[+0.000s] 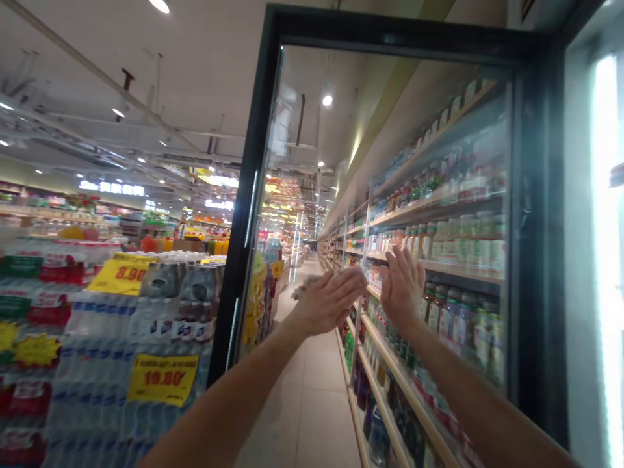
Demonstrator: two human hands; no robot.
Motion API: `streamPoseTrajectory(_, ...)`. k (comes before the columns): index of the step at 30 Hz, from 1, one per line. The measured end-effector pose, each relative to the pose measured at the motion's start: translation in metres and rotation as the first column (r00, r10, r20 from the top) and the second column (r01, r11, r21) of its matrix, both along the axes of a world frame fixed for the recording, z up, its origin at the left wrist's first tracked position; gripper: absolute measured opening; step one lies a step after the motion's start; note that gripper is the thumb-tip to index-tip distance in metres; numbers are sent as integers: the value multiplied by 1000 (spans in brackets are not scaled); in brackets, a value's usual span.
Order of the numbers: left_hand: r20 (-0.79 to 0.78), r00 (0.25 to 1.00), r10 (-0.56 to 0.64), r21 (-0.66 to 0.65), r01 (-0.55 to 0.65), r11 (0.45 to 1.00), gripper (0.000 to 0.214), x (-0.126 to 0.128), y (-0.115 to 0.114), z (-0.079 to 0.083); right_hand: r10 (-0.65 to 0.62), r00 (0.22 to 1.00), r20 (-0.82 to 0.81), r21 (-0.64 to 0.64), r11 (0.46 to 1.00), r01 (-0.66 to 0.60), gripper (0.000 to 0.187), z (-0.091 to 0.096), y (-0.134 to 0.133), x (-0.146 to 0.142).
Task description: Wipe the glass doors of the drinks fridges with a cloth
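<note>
A glass door with a dark frame stands swung out before me, and shelves of drinks show through its pane. My left hand lies against the glass near the middle, fingers stretched and close together. Under its palm and fingers is a pale, crumpled cloth, mostly hidden by the hand. To the right, my right hand is raised to the pane with fingers extended and nothing in it. Its palm seems to rest on the glass.
Beyond the glass, a long wall shelf of bottles runs along a tiled aisle floor. Stacked packs of bottled water with yellow price signs stand at left. A bright cabinet light is at far right.
</note>
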State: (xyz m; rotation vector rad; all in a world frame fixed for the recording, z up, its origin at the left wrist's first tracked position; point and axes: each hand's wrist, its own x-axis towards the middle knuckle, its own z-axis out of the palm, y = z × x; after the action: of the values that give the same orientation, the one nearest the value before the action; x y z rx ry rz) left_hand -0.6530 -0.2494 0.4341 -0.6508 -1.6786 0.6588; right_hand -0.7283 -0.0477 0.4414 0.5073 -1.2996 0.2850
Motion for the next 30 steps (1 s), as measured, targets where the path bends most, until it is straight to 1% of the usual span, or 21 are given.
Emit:
streamPoseTrajectory(1, -29, 1000, 6, 62, -5, 998, 51, 1, -11, 7, -2, 1000, -1, -1, 1000, 2, 47, 0, 0, -1)
streamPoseTrajectory(2, -85, 996, 18, 184, -2, 983, 51, 2, -25, 16, -4, 1000, 0, -6, 1000, 4, 47, 0, 0, -1)
streamPoseTrajectory(4, -208, 976, 64, 464, 41, 885, 53, 6, -55, 32, -10, 1000, 6, -15, 1000, 10, 46, 0, -1, -1)
streamPoseTrajectory(6, -260, 959, 113, 630, 80, 773, 56, 7, -72, 33, -17, 1000, 12, -16, 1000, 17, 45, 1, -2, -1)
streamPoseTrajectory(7, -255, 959, 122, 652, 78, 754, 56, 7, -71, 26, -18, 1000, 12, -18, 1000, 18, 45, 1, -3, -1)
streamPoseTrajectory(8, -235, 965, 116, 633, 61, 772, 57, 6, -64, 14, -17, 1000, 12, -17, 1000, 18, 45, 1, -3, -1)
streamPoseTrajectory(9, -205, 974, 100, 578, 38, 815, 56, 5, -52, -2, -17, 1000, 12, -14, 1000, 17, 45, 1, -3, -1)
streamPoseTrajectory(11, -132, 991, 33, 338, 14, 941, 54, 2, -23, -34, -16, 1000, 8, -7, 1000, 16, 46, 0, -2, -1)
streamPoseTrajectory(13, -63, 998, -19, 80, 24, 996, 52, 0, -2, -53, -18, 1000, 9, -2, 1000, 18, 46, 0, -1, -1)
streamPoseTrajectory(15, -39, 999, -25, -8, 24, 1000, 50, 0, -1, -50, -19, 1000, 15, -6, 1000, 19, 47, 0, 0, -1)
streamPoseTrajectory(17, -82, 997, -3, 145, 15, 989, 51, 2, -22, -29, -16, 1000, 17, -8, 1000, 16, 47, 0, 0, -2)
streamPoseTrajectory(18, -126, 992, 11, 288, 26, 957, 53, 3, -36, -15, -14, 1000, 21, -8, 1000, 15, 47, 0, -1, -2)
streamPoseTrajectory(20, -230, 972, 52, 575, 92, 813, 56, 5, -59, 7, -12, 1000, 28, -11, 1000, 12, 48, 0, -1, -2)
streamPoseTrajectory(21, -272, 959, 75, 664, 131, 736, 57, 5, -65, 13, -11, 999, 30, -13, 1000, 11, 48, 0, -2, -2)
streamPoseTrajectory(22, -294, 951, 94, 709, 151, 689, 58, 4, -64, 13, -10, 999, 30, -15, 1000, 11, 49, 0, -2, -2)
streamPoseTrajectory(23, -294, 950, 100, 709, 147, 690, 59, 3, -58, 10, -8, 1000, 26, -17, 1000, 9, 49, 0, -2, -2)
streamPoseTrajectory(24, -276, 957, 88, 662, 123, 739, 58, 3, -47, 3, -4, 1000, 16, -19, 1000, 5, 48, 0, -2, -2)
streamPoseTrajectory(25, -240, 969, 60, 563, 89, 821, 57, 1, -33, -6, 0, 1000, 9, -18, 1000, 1, 48, 0, -1, -2)
streamPoseTrajectory(27, -130, 991, -10, 252, 43, 967, 54, -1, -6, -20, 9, 1000, 3, -8, 1000, -9, 48, 0, 0, -2)
streamPoseTrajectory(29, -41, 998, -42, 9, 43, 999, 51, -1, 5, -19, 19, 1000, -3, -1, 1000, -19, 48, 0, 1, -2)
streamPoseTrajectory(30, -30, 999, -41, -4, 40, 999, 51, -1, 2, -10, 23, 1000, -7, -1, 1000, -23, 48, 0, 1, -2)
